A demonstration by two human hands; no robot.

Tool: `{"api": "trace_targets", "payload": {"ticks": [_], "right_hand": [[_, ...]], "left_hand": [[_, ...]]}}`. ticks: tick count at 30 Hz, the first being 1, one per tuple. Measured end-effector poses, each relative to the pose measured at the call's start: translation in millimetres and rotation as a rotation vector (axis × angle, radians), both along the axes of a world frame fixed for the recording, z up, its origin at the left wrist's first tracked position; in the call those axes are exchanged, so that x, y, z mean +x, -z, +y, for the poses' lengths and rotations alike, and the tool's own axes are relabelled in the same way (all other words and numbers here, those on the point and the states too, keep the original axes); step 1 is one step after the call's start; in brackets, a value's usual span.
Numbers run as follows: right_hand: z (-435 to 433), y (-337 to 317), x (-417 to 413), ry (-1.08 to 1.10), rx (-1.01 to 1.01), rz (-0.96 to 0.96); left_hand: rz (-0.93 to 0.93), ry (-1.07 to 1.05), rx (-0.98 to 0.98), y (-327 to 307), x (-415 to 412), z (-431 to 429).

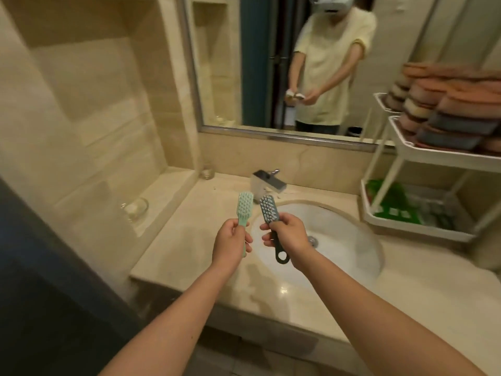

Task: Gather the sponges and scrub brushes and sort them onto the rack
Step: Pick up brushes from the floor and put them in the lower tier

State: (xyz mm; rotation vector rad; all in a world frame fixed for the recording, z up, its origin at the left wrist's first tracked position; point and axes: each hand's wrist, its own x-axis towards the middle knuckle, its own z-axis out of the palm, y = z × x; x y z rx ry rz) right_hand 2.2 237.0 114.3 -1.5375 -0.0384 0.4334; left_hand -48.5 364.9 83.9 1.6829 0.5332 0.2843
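My left hand (230, 244) grips the handle of a mint-green scrub brush (55, 206), its bristled head pointing up. My right hand (287, 234) grips a dark grey scrub brush (268, 210) by its handle, whose looped end hangs below my fingers. Both brushes are held side by side above the left rim of the sink (339, 240). A white two-tier rack (433, 156) stands on the counter at the right. Its upper tray holds several stacked sponges (447, 109) in orange, brown and grey. Green packaged items lie in its lower tray.
A chrome tap (267, 183) sits behind the sink. A glass bowl (135, 208) and a small glass (207, 172) stand on the ledge at the left. The mirror (311, 63) reflects a person. A dark panel (40, 267) borders the counter at the left.
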Motion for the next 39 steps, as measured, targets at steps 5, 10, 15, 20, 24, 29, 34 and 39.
{"api": "trace_targets", "payload": {"ticks": [5, 10, 15, 20, 24, 29, 34, 39], "right_hand": [[-61.0, 0.4, -3.9, 0.203, -0.018, -0.007], [-108.5, 8.1, -5.3, 0.378, -0.063, -0.001], [-149.2, 12.8, 5.2, 0.495, -0.074, 0.018], [-192.7, 19.5, 29.6, 0.581, -0.119, 0.017], [-234.7, 22.8, 58.8, 0.64, -0.152, 0.052], [-281.9, 22.1, 98.4, 0.639, -0.113, 0.065], [-323.6, 27.7, 143.1, 0.631, -0.101, 0.069], [-356.5, 32.4, 175.9, 0.595, -0.309, -0.069]], "left_hand": [[-0.002, 0.205, -0.027, -4.0, 16.7, -55.4], [0.013, 0.338, 0.014, -9.0, 29.7, -98.8], [0.039, 0.439, 0.03, -11.4, 47.9, -138.2], [0.064, 0.506, 0.073, -10.5, 79.7, -184.4], [0.092, 0.537, 0.092, -9.1, 112.7, -226.6], [0.126, 0.585, -0.017, -6.5, 156.6, -273.4], [0.076, 0.549, -0.114, -1.1, 204.5, -321.4], [0.017, 0.535, -0.024, 2.8, 239.9, -352.6]]}}
